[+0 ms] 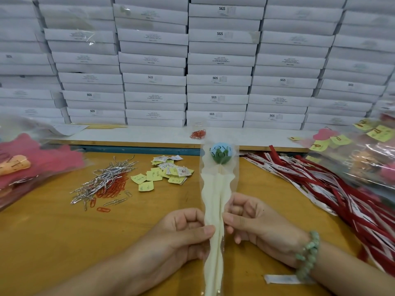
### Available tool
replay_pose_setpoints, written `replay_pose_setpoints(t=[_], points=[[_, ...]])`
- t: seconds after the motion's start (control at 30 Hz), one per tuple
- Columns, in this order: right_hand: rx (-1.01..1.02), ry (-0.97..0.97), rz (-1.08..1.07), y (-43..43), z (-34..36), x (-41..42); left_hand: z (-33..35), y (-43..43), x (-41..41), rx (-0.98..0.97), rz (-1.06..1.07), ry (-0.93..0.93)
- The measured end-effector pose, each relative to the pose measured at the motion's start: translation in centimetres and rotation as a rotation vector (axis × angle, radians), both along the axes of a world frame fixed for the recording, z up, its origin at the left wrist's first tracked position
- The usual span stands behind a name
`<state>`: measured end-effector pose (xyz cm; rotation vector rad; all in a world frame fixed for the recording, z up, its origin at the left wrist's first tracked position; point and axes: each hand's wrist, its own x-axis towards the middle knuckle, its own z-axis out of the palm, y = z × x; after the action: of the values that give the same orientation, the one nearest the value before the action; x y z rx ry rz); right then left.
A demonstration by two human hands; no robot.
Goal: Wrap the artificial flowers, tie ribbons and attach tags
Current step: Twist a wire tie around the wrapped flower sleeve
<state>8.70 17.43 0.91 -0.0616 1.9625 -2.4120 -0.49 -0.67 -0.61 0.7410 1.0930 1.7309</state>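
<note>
An artificial flower [220, 153] with a blue bud printed "LOVE YOU" and green leaves stands upright in a clear sleeve [217, 189] lined with cream paper. My left hand [183, 231] pinches the gathered wrap from the left, thumb on the front. My right hand [250, 218] pinches it from the right at the same height. Red and white ribbons [320, 182] lie in a heap at the right. Yellow and white tags [164, 173] are scattered beyond the hands. Silver twist ties [102, 180] and red paper clips [113, 188] lie at the left.
Stacks of white boxes [218, 80] fill the wall behind the wooden table [64, 238]. Wrapped pink flowers [32, 159] lie at the far left, and more with yellow tags [363, 146] at the far right. A small bag of red clips [197, 133] sits on the ledge. One white label [282, 279] lies beside my right wrist.
</note>
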Motion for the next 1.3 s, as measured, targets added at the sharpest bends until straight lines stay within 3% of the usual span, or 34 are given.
replay_pose_setpoints(t=[0.57,0.9,1.3], points=[[0.028,0.045,0.021,-0.1,0.2,0.0,-0.1,0.2,0.4,0.024,0.072,-0.02],[0.129,0.022,-0.033,-0.5,0.1,0.2,0.1,0.1,1.2,0.042,0.153,0.09],[0.08,0.038,-0.023,-0.5,0.0,0.2,0.0,0.3,1.2,-0.094,0.27,0.182]])
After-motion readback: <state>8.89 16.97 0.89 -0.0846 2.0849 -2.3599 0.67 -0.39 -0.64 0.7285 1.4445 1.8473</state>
